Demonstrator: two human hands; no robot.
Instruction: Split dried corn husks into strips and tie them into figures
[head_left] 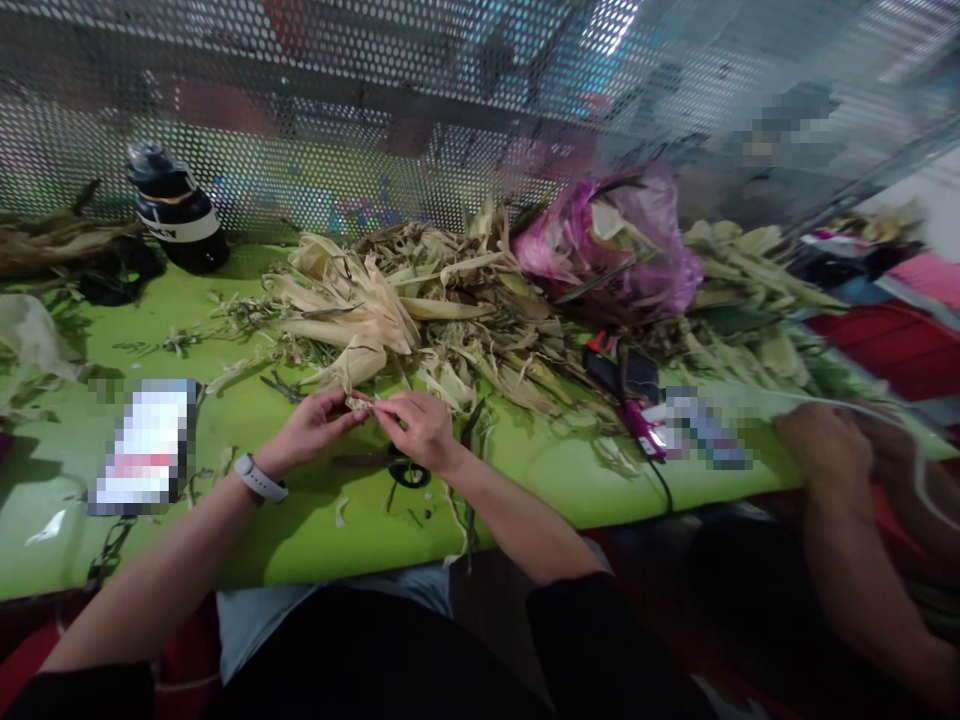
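Note:
Both my hands meet over the green table (315,520), pinching a small pale strip of corn husk (362,404) between them. My left hand (311,428), with a white watch at the wrist, grips its left end with closed fingers. My right hand (421,428) holds the right end, fingers curled. Just behind them lies a big pile of dried corn husks (360,300). Black-handled scissors (405,470) lie on the table under my right wrist.
A black bottle (178,212) stands at the back left by a perforated metal wall. A pink plastic bag (622,245) sits on the husks at the right. A phone (146,445) lies at the left. Another person's arm (847,510) works at the right edge.

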